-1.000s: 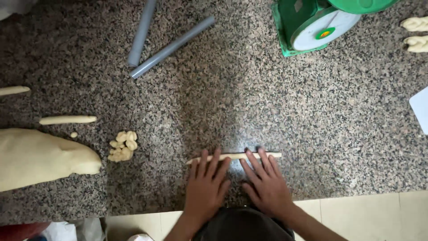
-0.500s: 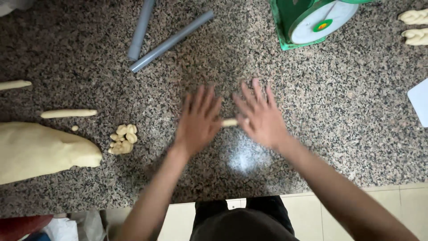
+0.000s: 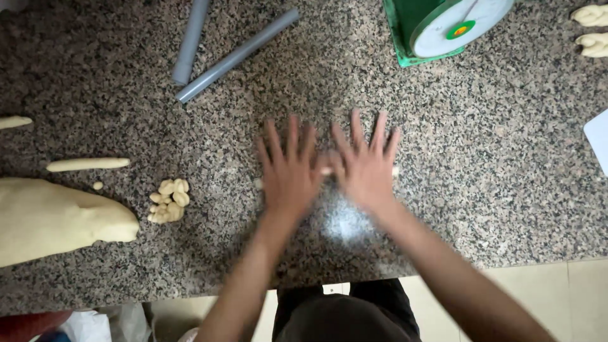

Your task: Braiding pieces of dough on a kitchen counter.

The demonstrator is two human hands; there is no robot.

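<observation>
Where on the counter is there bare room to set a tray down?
Bare granite lies right of the hands, bordered by the green scale and a white sheet. Left is crowded: dough mass, dough pieces, dough rope. Grey pipes occupy the far left.

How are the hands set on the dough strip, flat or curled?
Flat: left hand and right hand lie palm-down, fingers spread, over the dough strip on the granite counter.

We count two hands [image 3: 291,174] [image 3: 364,168], two grey tubes [image 3: 190,41] [image 3: 237,56], one green scale [image 3: 443,25], two twisted dough pieces [image 3: 592,15] [image 3: 592,44], one large dough mass [image 3: 57,218], two rolled dough sticks [image 3: 87,164] [image 3: 14,121], and one cluster of small dough bits [image 3: 168,199].
</observation>
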